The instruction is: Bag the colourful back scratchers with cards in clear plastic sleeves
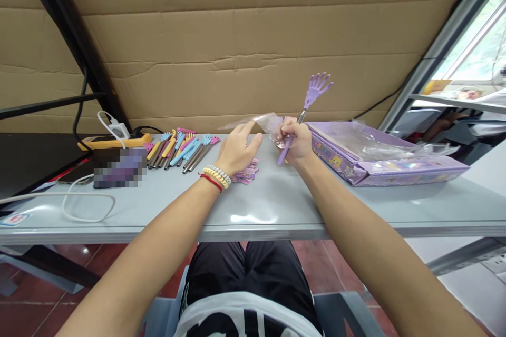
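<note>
My right hand [297, 141] is closed around the purple handle of a back scratcher [314, 92], whose hand-shaped head points up and away from me. A clear plastic bag [265, 122] lies between my hands over the scratcher's handle. My left hand [237, 150] pinches the bag's left edge, with bead bracelets and a red string at the wrist. Under my left hand lies a small stack of pink and purple cards [245, 174].
A pile of several coloured back scratchers [179, 148] lies at the left on the grey table [276, 205]. A purple box [389, 163] with plastic bags on it stands at the right. A yellow power strip [114, 141], white cables and a blurred object [119, 167] sit far left. A cardboard wall stands behind.
</note>
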`<state>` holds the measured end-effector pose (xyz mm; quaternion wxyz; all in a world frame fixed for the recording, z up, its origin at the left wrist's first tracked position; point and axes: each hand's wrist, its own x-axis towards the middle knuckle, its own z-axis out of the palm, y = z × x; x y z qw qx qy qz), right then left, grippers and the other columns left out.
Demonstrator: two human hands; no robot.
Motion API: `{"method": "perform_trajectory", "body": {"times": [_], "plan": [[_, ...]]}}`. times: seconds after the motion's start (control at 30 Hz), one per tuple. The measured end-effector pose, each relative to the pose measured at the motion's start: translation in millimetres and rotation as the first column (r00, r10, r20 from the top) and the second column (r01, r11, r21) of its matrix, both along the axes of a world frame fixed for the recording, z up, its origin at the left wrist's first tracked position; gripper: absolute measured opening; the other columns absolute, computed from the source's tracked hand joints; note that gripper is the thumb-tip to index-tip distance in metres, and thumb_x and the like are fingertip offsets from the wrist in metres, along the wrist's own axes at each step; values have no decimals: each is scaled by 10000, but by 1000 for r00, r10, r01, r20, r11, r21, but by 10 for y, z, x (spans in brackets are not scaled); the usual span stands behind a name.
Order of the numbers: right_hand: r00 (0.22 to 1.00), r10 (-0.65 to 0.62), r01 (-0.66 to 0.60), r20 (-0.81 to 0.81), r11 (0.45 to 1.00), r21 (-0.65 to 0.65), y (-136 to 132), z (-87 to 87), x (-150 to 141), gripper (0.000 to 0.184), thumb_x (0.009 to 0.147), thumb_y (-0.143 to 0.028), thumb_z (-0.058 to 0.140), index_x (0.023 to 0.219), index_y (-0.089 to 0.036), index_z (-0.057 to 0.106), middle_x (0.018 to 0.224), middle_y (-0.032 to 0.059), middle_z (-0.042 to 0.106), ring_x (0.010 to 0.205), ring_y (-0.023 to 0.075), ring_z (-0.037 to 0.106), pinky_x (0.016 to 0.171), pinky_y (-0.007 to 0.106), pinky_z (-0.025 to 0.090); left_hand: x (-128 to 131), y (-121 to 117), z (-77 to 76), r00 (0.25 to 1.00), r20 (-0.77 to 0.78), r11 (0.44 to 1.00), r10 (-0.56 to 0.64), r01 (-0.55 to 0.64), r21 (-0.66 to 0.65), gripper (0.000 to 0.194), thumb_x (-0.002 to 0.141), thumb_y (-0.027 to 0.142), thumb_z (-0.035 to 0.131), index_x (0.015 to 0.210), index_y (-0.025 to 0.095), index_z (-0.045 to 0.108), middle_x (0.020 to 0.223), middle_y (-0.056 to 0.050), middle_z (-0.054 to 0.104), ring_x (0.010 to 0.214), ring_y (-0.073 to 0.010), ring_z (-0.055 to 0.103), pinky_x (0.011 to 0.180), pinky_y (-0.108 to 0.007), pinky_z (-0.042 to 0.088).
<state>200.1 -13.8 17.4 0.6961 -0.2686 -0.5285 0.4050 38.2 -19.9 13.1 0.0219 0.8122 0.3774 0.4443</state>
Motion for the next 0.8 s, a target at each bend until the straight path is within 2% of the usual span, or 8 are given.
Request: {"method": "perform_trajectory", "body": {"times": [0.2, 0.3, 0.37, 0.47, 0.53, 0.63, 0.7, 0.8], "plan": [[998, 46, -45, 40, 999, -12, 2, -14, -9, 137, 536, -247, 525, 496, -203, 402, 411, -36, 419, 326, 74, 302, 329, 220, 196, -23, 94, -50, 984, 103, 976, -142, 122, 178, 608, 906, 517, 380, 1426, 204, 349, 1511, -127, 328, 1397, -260, 280, 1122, -428, 266], [996, 39, -38, 78, 999, -21, -8, -23, -15, 121, 542, -219, 539, 489, -197, 433, 406, -31, 436, 327, 80, 321, 322, 225, 199, -27, 90, -49, 973, 132, 974, -187, 166, 154, 653, 881, 590, 393, 1416, 218, 363, 1526, -129, 301, 1411, -278, 251, 1126, -444, 251], [994, 23, -20, 108, 999, -29, -17, -27, -24, 133, 549, -208, 551, 482, -191, 437, 411, -28, 441, 346, 78, 339, 328, 218, 215, -13, 58, -35, 963, 161, 975, -217, 205, 88, 655, 870, 604, 408, 1377, 189, 413, 1491, -146, 356, 1383, -279, 306, 1109, -430, 281], [988, 16, -9, 152, 999, -45, -27, -29, -43, 157, 546, -209, 568, 485, -186, 425, 417, -31, 432, 367, 68, 347, 342, 204, 223, 24, 13, -7, 937, 279, 965, -209, 244, -95, 581, 868, 577, 441, 1260, 153, 509, 1342, -152, 521, 1218, -258, 498, 1014, -383, 389], [981, 16, -5, 192, 998, -58, -25, -31, -54, 180, 548, -224, 575, 495, -189, 406, 418, -37, 422, 357, 61, 340, 341, 202, 214, 46, 23, 3, 911, 389, 930, -135, 252, -267, 466, 872, 542, 455, 1108, 160, 581, 1149, -122, 633, 1008, -219, 610, 871, -332, 465], [968, 3, 18, 250, 996, -85, -12, -38, -65, 208, 564, -252, 601, 570, -197, 400, 438, -52, 435, 328, 52, 323, 335, 208, 203, 52, 100, -5, 876, 482, 859, -23, 264, -439, 305, 882, 452, 467, 870, 179, 603, 835, -57, 662, 688, -159, 632, 625, -262, 461], [963, -9, 38, 270, 994, -100, -4, -42, -69, 243, 559, -247, 628, 668, -204, 415, 459, -72, 446, 317, 48, 310, 335, 209, 199, 43, 159, -16, 857, 515, 859, -3, 265, -437, 240, 883, 378, 470, 825, 184, 599, 748, -29, 635, 579, -134, 605, 553, -246, 428], [957, -30, 68, 287, 990, -122, -2, -42, -75, 367, 530, -211, 657, 824, -216, 437, 467, -105, 427, 321, 54, 307, 336, 208, 200, 29, 190, -20, 815, 579, 898, -14, 264, -351, 200, 878, 321, 475, 858, 191, 625, 784, -20, 648, 569, -119, 599, 565, -242, 434]]}}
